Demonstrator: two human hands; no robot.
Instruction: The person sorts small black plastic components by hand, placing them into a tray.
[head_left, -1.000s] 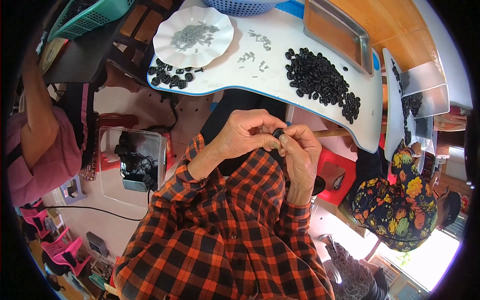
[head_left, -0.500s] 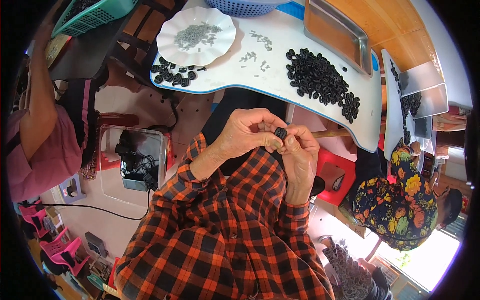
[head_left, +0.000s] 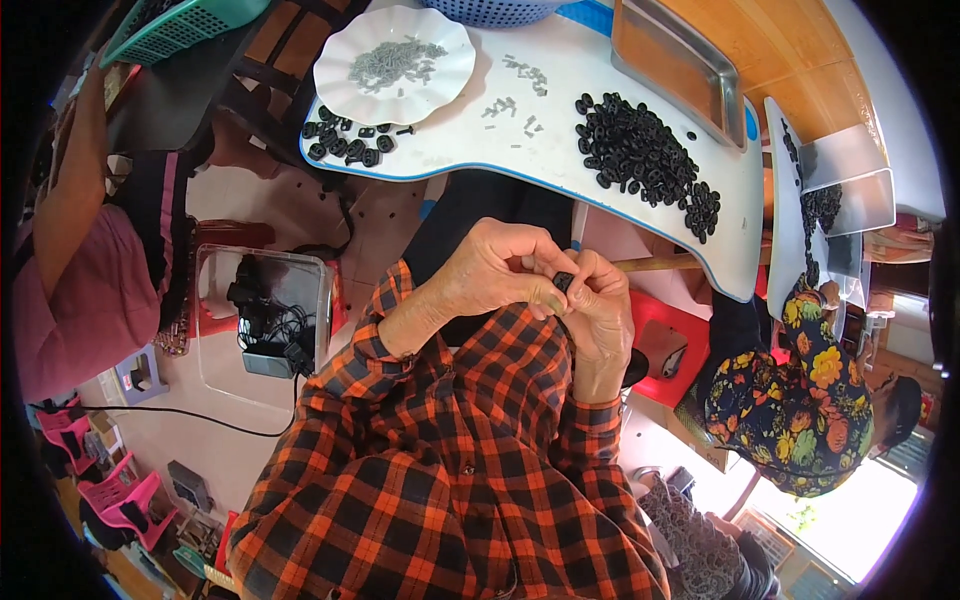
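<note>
One small black rounded piece [head_left: 563, 282]: gripped between left hand [head_left: 490, 270] and right hand [head_left: 602, 312]
Heap of black oval pieces [head_left: 640, 152]: right of white scalloped plate [head_left: 455, 62]

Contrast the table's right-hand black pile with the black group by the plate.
The pile is heaped; the group is loosely spread. The pile has many more pieces than the group. The pile lies near the metal tray, the group beside the plate. Both are black, on the white table.
</note>
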